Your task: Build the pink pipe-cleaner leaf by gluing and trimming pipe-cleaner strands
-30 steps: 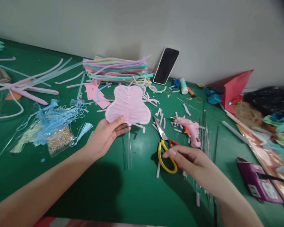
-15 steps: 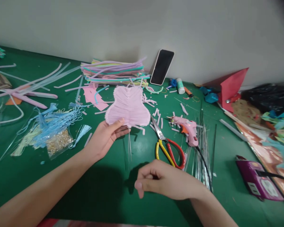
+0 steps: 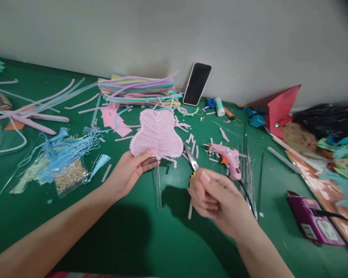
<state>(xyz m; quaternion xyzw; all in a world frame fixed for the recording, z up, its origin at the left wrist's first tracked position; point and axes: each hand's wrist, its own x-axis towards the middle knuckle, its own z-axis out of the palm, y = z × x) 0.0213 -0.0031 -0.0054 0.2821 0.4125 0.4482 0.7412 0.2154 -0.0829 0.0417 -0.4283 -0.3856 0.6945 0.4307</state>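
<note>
My left hand (image 3: 133,170) pinches the lower edge of a pleated lilac piece (image 3: 157,133) with a fluffy border, thumb on its face and fingers behind. Thin wires (image 3: 158,185) hang down from under it. My right hand (image 3: 210,193) is closed around the handles of the scissors (image 3: 193,161), whose blades point up and left, close to the piece's right edge. Only a bit of yellow handle shows; the rest is hidden by my fingers. To the right lies a pink glue gun (image 3: 229,157) among short lilac offcuts.
Pipe cleaners (image 3: 139,88) lie at the back beside a leaning phone (image 3: 197,84). Blue tassels (image 3: 60,150) and a bead bag (image 3: 70,177) are left. Wires (image 3: 248,177) and a purple power box (image 3: 316,220) lie right on the green table (image 3: 118,239).
My right hand has moved up and right and has closed on the scissors, which lay free on the table before. My left hand still holds the lilac piece in nearly the same place.
</note>
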